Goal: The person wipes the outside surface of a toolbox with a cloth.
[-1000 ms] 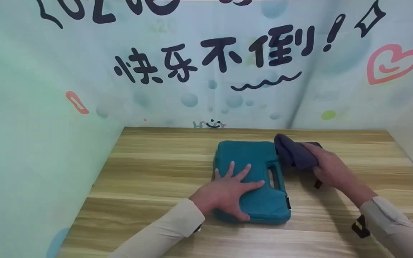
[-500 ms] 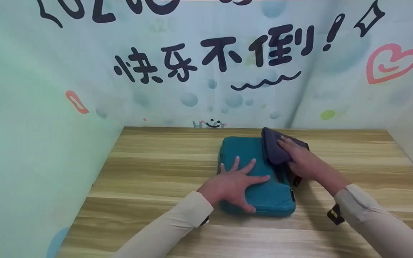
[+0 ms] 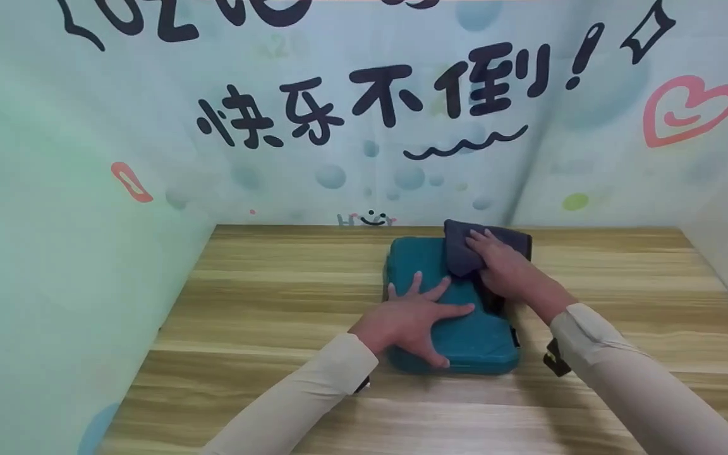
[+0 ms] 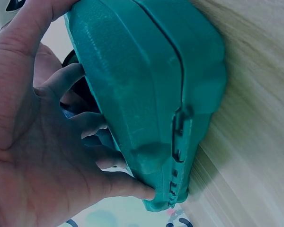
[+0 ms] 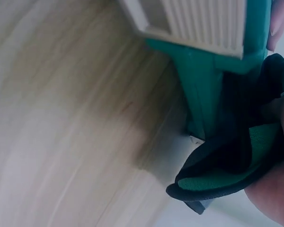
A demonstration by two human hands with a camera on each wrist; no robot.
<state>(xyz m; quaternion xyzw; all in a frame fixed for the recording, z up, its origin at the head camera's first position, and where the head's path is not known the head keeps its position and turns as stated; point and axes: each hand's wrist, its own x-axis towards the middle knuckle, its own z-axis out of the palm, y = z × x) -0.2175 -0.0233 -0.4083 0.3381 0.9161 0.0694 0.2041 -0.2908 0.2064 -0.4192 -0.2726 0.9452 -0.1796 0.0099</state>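
Note:
A teal plastic carrying case (image 3: 481,344) lies flat on the table, its handle side to the right. My left hand (image 3: 408,322) rests on the lid with its fingers spread wide. In the left wrist view the fingertips touch the top face of the case, above its hinged seam. My right hand (image 3: 506,272) holds a folded dark purple-grey cloth (image 3: 462,253) against the case's far right corner. The cloth covers most of the handle. Its folded edge with a green inner side (image 5: 217,182) shows in the right wrist view, beside a ribbed latch (image 5: 203,23).
The wood-grain table (image 3: 275,297) stretches out left and right of the case. A printed fabric backdrop (image 3: 313,183) rises at its back edge, and pale panels stand at both sides. A dark strap piece (image 3: 555,358) hangs under the right sleeve.
My right hand has moved left with the cloth, from beside the case onto its far right corner. The case has shifted slightly away and to the right, my left hand still on it.

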